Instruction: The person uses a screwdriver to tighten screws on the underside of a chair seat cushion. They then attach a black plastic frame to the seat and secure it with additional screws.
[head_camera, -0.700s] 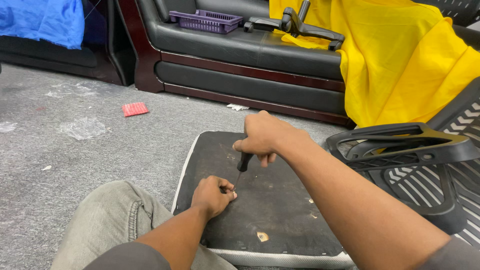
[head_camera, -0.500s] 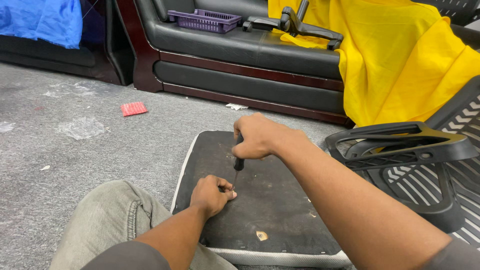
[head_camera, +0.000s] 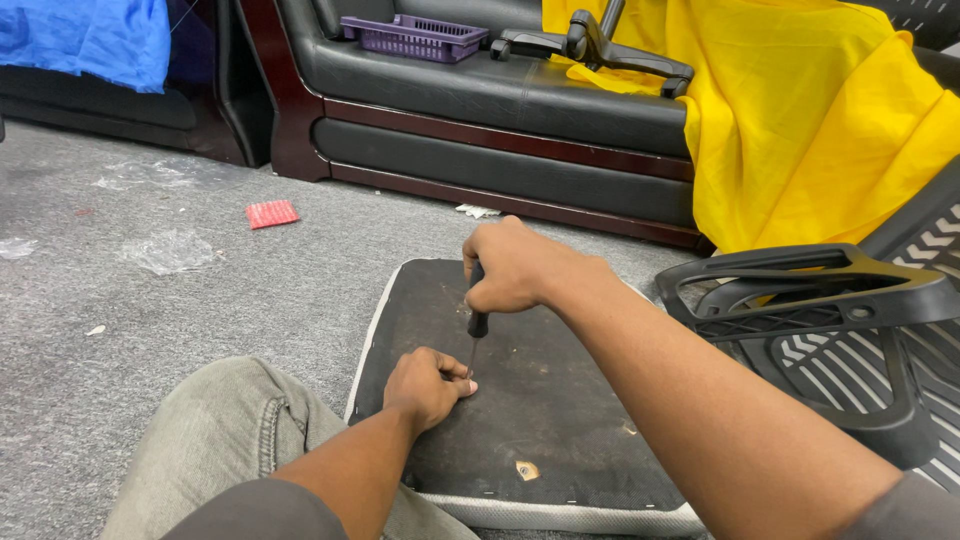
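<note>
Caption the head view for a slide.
Right hand drives a screwdriver into an upturned seat pad; left hand steadies its tip.

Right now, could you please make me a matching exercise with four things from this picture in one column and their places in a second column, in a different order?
Things:
1. screwdriver
2. purple basket
3. yellow cloth
4. red packet

Places:
A. lying on the grey carpet, left of the seat cushion
B. draped over the right end of the black sofa
C. gripped upright in the right hand, tip down by the left hand
D. standing on the sofa seat

Pairs: 1-C, 2-D, 3-B, 4-A
</note>
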